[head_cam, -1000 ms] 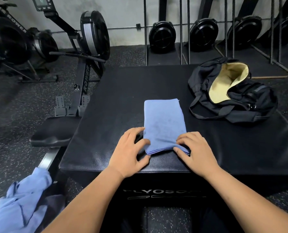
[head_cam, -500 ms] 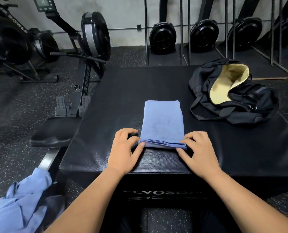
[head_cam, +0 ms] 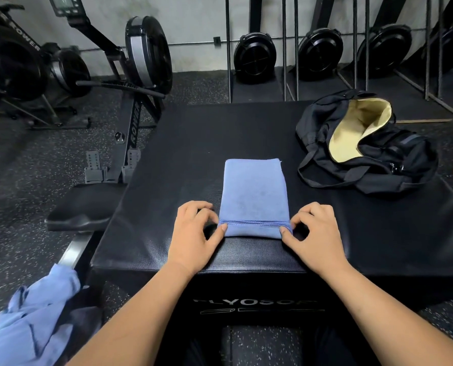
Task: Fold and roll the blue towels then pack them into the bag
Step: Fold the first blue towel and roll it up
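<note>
Now the left grip (head_cam: pixel 193 233) and right grip (head_cam: pixel 315 233) each pinch the first turn of the blue towel (head_cam: pixel 254 191); rolling both ends evenly should make a tight roll.

The padded box (head_cam: pixel 167 180) is black with a fine woven grain and grey lettering on its front. On the box, the folded towel (head_cam: pixel 254 196) is plain blue. The bag (head_cam: pixel 394 165), on the box's far right part, is black, lined pale yellow. Around the box, the floor (head_cam: pixel 30 180) is black, speckled white.
</note>
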Motion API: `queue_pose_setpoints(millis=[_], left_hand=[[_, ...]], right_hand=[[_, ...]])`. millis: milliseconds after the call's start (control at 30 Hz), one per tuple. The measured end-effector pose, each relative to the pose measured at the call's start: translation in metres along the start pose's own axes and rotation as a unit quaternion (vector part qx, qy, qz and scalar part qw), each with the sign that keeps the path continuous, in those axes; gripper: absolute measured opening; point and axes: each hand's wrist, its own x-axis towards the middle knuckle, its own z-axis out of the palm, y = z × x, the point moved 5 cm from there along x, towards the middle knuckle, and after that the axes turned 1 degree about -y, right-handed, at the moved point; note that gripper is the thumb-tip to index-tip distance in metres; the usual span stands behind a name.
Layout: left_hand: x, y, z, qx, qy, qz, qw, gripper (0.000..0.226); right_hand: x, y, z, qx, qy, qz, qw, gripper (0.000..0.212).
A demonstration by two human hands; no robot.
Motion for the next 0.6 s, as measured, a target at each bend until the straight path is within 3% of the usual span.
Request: queue_pose_setpoints(millis=[300,467,600], left_hand=[[-0.002,0.005,0.003,0.043,0.001,0.054,0.998,0.005],[-0.004,0.004,0.003,0.053,0.013,0.052,0.997,0.011],[-0.004,0.007,0.004,0.061,-0.012,0.062,0.996,0.024]], right_hand=[[-0.003,-0.010,0.000,-0.039,0.019,-0.064,0.997,0.016],[-0.008,-0.011,-0.003,-0.095,0.066,-0.068,0.991,0.005],[-0.009,-0.014,-0.002,-0.111,0.066,-0.086,0.988,0.016]])
